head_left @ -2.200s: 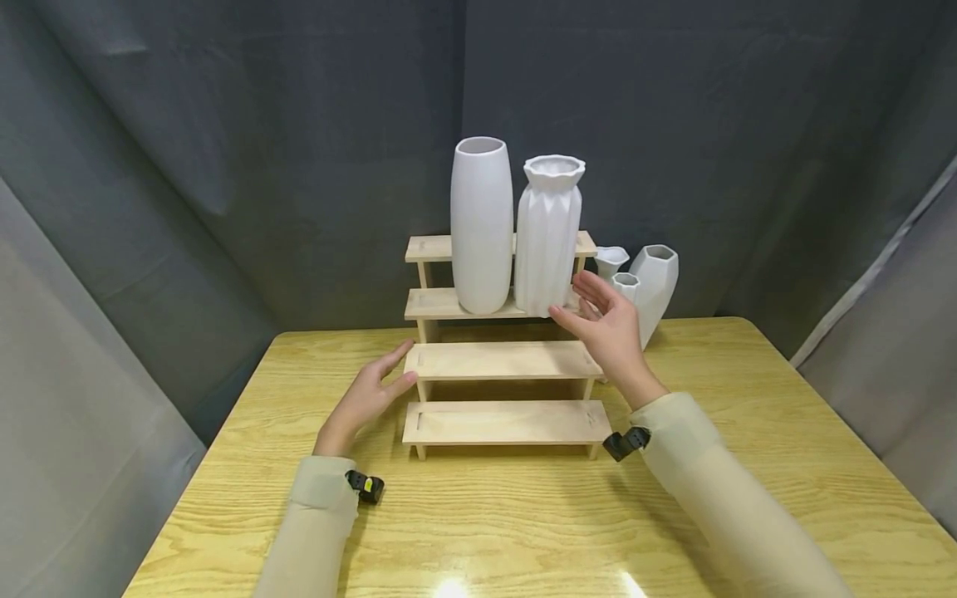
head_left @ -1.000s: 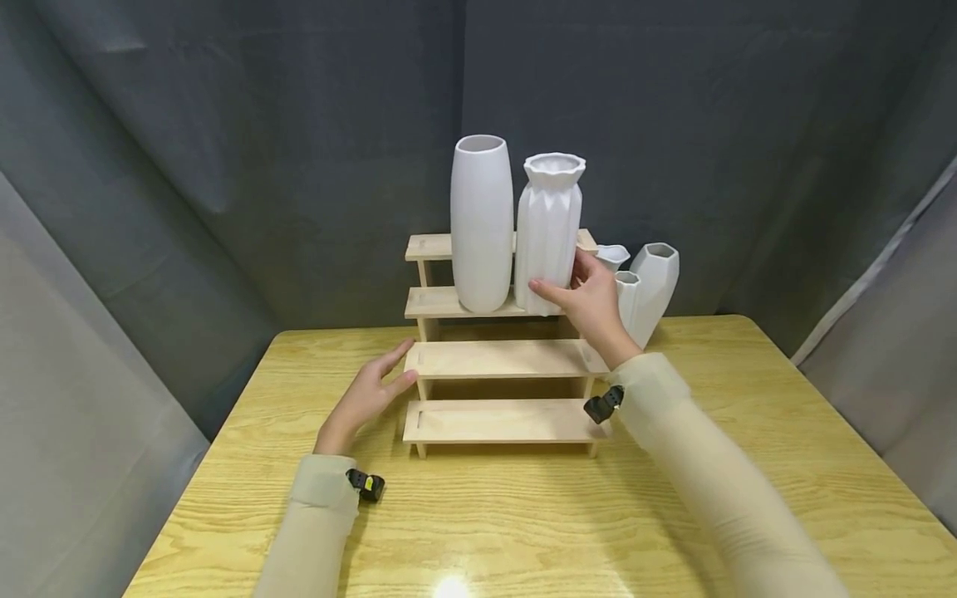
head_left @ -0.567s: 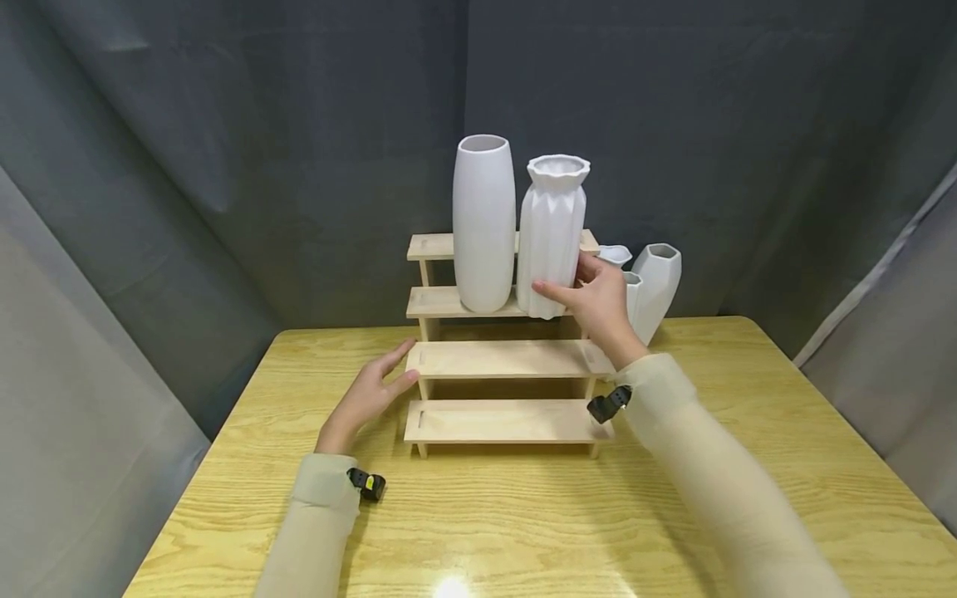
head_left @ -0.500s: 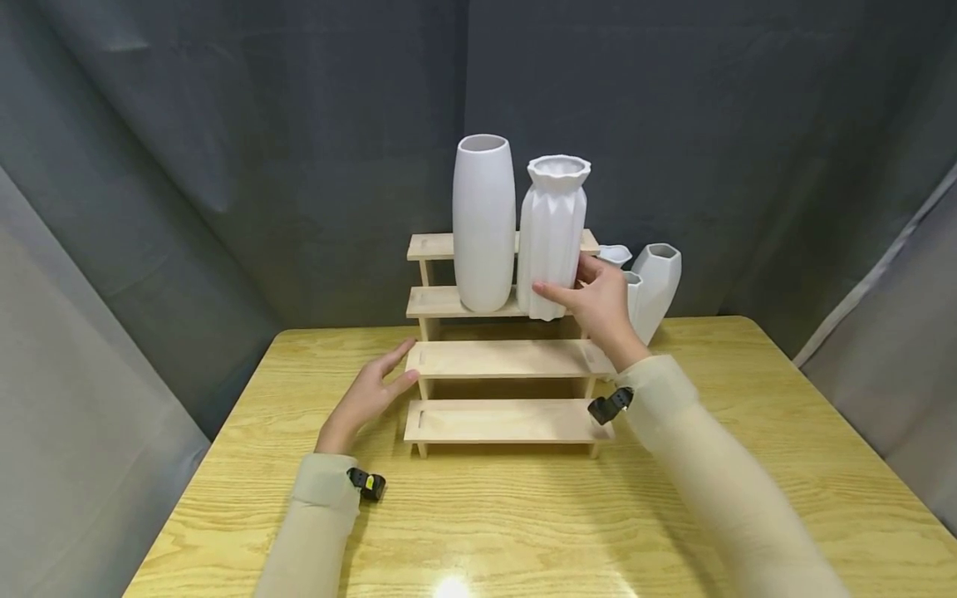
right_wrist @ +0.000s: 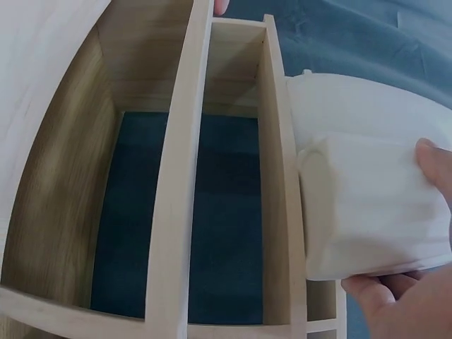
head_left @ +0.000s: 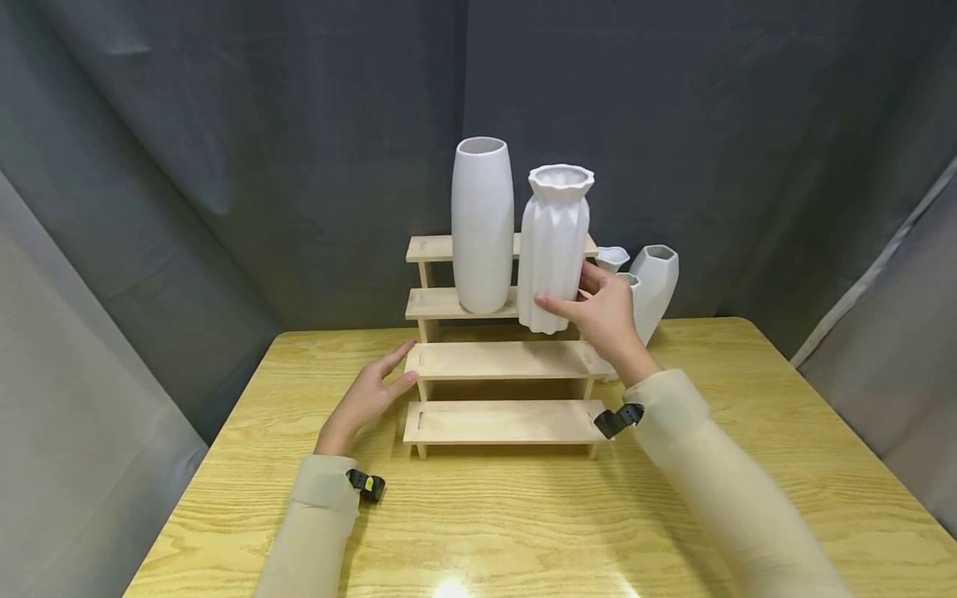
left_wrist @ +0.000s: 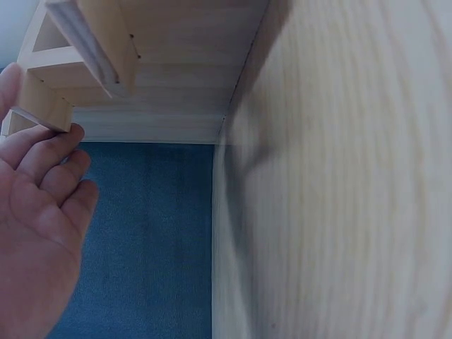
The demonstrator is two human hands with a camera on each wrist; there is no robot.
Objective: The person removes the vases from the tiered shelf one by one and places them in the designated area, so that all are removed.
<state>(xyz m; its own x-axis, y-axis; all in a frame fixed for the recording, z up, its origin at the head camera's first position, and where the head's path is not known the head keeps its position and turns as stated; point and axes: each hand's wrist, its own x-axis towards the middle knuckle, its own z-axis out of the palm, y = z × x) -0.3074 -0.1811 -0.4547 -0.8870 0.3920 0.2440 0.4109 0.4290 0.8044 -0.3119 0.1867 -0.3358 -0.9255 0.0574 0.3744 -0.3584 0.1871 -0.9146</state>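
My right hand (head_left: pixel 609 316) grips a white ridged vase (head_left: pixel 555 257) with a wavy rim low on its right side, thumb in front; the other fingers are mostly hidden behind it. The vase stands upright, its base lower in view than the front edge of the second-highest step; whether it touches the wood I cannot tell. In the right wrist view, the ridged vase (right_wrist: pixel 381 205) shows its base beside the shelf boards. My left hand (head_left: pixel 364 407) touches the left end of the stepped wooden shelf (head_left: pixel 501 360), thumb and forefinger extended. A smooth tall white vase (head_left: pixel 482 228) stands to the left.
Behind the shelf's right side stand a faceted white vase (head_left: pixel 655 282), a small flared vase (head_left: pixel 613 256) and another small white vase partly covered by my right hand. The wooden table (head_left: pixel 478 515) carries the shelf. Dark grey curtain (head_left: pixel 336 166) hangs behind.
My right hand closed round the ridged vase after reaching from the right. Since then the vase has shifted slightly right and lower in view. The left hand has stayed at the shelf's end.
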